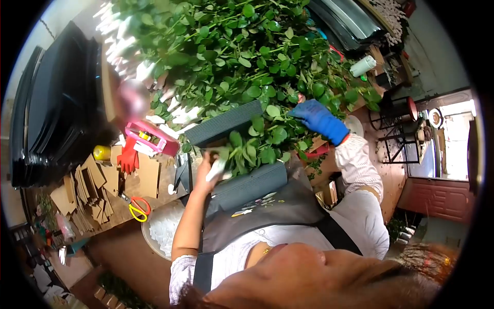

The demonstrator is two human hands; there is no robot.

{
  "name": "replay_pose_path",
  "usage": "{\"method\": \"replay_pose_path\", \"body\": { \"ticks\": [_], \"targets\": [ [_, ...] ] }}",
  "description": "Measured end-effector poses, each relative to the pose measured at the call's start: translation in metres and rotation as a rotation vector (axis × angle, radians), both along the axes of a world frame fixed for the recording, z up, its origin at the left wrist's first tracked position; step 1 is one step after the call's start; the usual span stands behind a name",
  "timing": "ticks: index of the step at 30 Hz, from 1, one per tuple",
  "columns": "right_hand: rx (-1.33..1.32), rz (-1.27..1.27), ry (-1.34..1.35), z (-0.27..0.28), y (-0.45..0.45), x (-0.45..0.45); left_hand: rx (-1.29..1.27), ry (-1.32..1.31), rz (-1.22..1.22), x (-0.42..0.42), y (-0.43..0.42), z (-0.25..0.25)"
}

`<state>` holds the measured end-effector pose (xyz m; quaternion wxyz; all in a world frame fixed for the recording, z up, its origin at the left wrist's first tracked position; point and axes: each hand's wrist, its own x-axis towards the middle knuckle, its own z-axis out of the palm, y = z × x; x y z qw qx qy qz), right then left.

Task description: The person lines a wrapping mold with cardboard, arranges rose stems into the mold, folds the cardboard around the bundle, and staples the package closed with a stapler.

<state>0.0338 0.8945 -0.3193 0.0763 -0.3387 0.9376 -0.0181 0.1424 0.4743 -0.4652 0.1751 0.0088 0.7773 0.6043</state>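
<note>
My bare left hand [205, 172] is closed on a white-wrapped flower head [217, 169] with green leaves beside it. It is at the left end of a dark grey corrugated holder [249, 186], close in front of my apron. Leafy stems [257, 149] lie between this holder wall and a second grey corrugated wall [224, 123]. My right hand [319, 121], in a blue glove, is at the stem end on the right, its fingers drawn together among the leaves. What exactly they grip is partly hidden.
A big heap of leafy stems [231, 56] with white-wrapped heads covers the far table. At left are black sheets [56, 108], cardboard pieces [92, 185], orange-yellow scissors [138, 208], a red glove [128, 155] and a pink tape dispenser [154, 138]. A white-lined bin [162, 232] stands below.
</note>
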Motion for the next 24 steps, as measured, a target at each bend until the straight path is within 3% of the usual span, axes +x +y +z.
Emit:
{"method": "replay_pose_path", "body": {
  "ticks": [1, 2, 3, 6, 8, 10, 12, 14, 17, 19, 22, 24],
  "targets": [
    [0.069, -0.064, -0.006, -0.028, 0.007, 0.008, -0.034, -0.042, -0.04, -0.003, -0.001, 0.017],
    [0.137, -0.125, -0.008, -0.054, 0.014, 0.014, 0.02, 0.088, -0.063, -0.003, -0.001, 0.01],
    [0.203, -0.184, -0.011, -0.069, 0.019, 0.017, 0.225, 0.087, 0.076, -0.002, 0.007, 0.014],
    [0.177, -0.016, -0.124, -0.084, 0.003, 0.019, -0.131, 0.171, -0.062, -0.006, 0.002, 0.038],
    [0.255, -0.122, -0.22, -0.077, 0.003, 0.007, -0.139, 0.188, -0.098, -0.006, 0.003, 0.039],
    [0.455, -0.284, -0.421, -0.015, -0.037, -0.023, -0.155, 0.181, -0.094, -0.006, 0.003, 0.041],
    [-0.027, -0.218, -0.009, 0.008, -0.059, -0.052, -0.165, 0.22, -0.086, -0.005, 0.004, 0.045],
    [-0.329, -0.181, 0.201, 0.019, -0.086, -0.09, -0.179, 0.258, -0.097, -0.007, 0.006, 0.043],
    [0.085, -0.275, 0.18, -0.02, -0.097, -0.156, -0.191, 0.233, -0.088, -0.01, 0.004, 0.042],
    [0.339, -0.298, 0.089, -0.028, -0.107, -0.172, -0.287, 0.352, -0.081, -0.013, 0.004, 0.04],
    [0.53, -0.169, -0.166, 0.007, -0.11, -0.172, -0.348, 0.444, -0.045, -0.014, 0.006, 0.028],
    [0.32, -0.164, 0.033, 0.026, -0.102, -0.165, -0.338, 0.452, -0.019, -0.014, 0.008, 0.021]
  ]
}}
